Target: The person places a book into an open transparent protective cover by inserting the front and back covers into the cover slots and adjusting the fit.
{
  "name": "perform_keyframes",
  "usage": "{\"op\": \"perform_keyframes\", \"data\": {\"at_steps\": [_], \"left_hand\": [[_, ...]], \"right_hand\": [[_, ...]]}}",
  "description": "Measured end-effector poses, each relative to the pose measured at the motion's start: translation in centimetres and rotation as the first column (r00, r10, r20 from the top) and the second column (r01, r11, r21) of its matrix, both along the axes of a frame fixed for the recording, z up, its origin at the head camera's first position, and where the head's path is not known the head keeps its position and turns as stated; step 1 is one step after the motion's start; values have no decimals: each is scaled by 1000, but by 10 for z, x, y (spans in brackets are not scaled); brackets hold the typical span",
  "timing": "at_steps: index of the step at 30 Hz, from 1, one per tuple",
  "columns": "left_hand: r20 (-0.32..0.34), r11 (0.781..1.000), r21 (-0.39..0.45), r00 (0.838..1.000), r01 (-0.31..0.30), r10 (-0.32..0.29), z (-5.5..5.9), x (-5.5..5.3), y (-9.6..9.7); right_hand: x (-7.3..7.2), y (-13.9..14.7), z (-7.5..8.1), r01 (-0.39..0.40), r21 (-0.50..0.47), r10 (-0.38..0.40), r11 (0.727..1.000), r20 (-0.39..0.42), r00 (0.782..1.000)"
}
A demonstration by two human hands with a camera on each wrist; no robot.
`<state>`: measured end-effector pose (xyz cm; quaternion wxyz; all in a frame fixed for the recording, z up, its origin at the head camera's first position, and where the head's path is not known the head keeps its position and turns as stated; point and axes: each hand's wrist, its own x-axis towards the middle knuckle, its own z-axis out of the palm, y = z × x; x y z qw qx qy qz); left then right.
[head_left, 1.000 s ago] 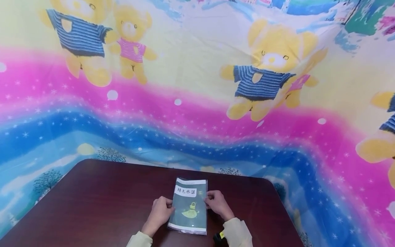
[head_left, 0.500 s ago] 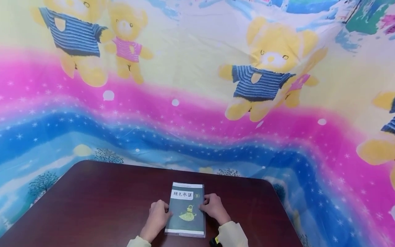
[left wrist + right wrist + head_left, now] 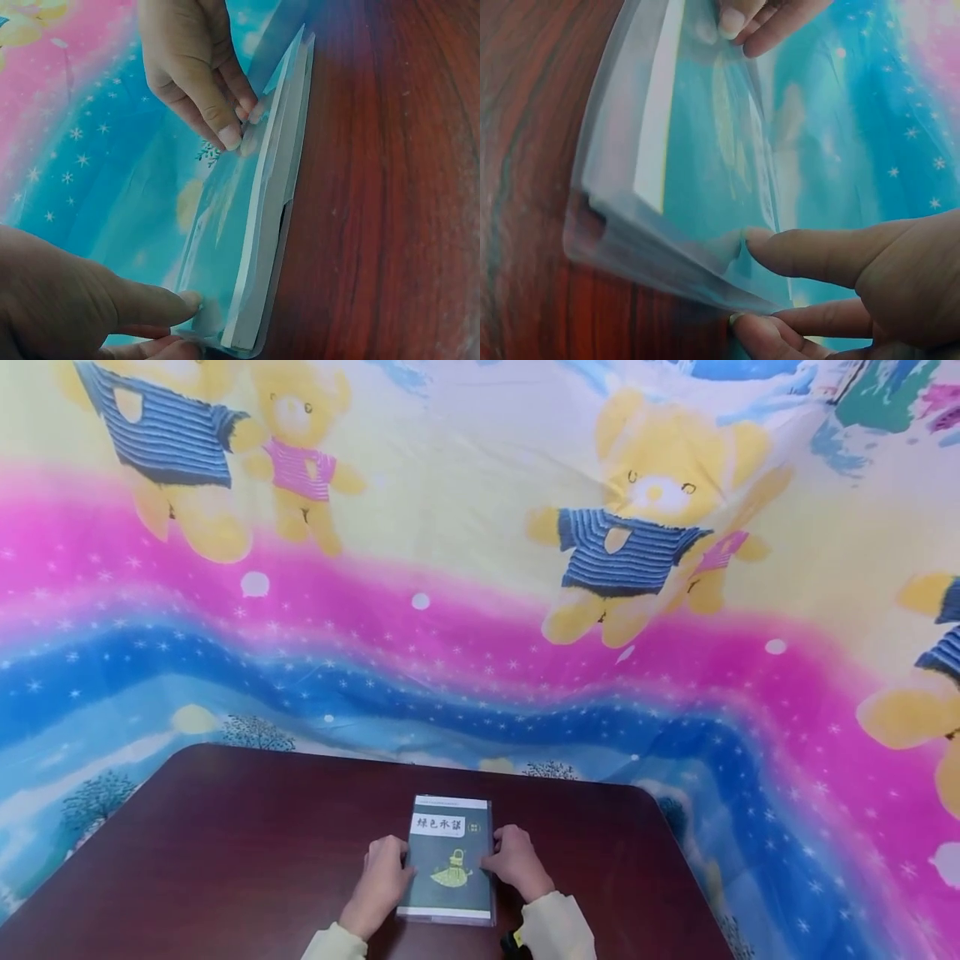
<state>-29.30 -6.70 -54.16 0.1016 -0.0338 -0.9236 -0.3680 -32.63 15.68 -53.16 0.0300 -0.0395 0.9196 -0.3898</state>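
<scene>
A book in a clear plastic cover is held between both hands at the near part of the table. Its front is dark green with a white title label and a yellow-green drawing. My left hand pinches its left edge, thumb on the front and fingers below. On the right edge, my right hand pinches likewise, its thumb over the plastic. In the left wrist view, the pages' edge and the loose plastic flap show close over the wood.
The dark red-brown table has rounded far corners. A printed curtain with teddy bears hangs right behind it. A black strap with a yellow part is at the right sleeve.
The book's cover looked bowed a second ago and now appears flatter. Both hands keep their hold on its sides. The whole head view has shifted slightly.
</scene>
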Motion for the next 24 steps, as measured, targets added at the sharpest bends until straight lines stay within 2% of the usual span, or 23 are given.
{"op": "perform_keyframes", "data": {"at_steps": [9, 13, 17, 20, 24], "left_hand": [[15, 1000, 8, 1000, -5, 5, -1, 2, 5], [0, 1000, -9, 1000, -6, 6, 0, 4, 6], [-33, 1000, -24, 999, -3, 2, 2, 1, 4], [-52, 1000, -12, 998, 29, -29, 3, -4, 1], [-47, 994, 18, 994, 105, -104, 4, -15, -12]], "right_hand": [[10, -2, 2, 20, 4, -20, 1000, 18, 1000], [13, -1, 3, 10, -4, -10, 1000, 12, 1000], [9, 0, 5, -7, -13, 7, 1000, 6, 1000], [5, 4, 7, -28, -19, 28, 999, 7, 1000], [-1, 13, 9, -65, -4, 65, 998, -11, 998]]}}
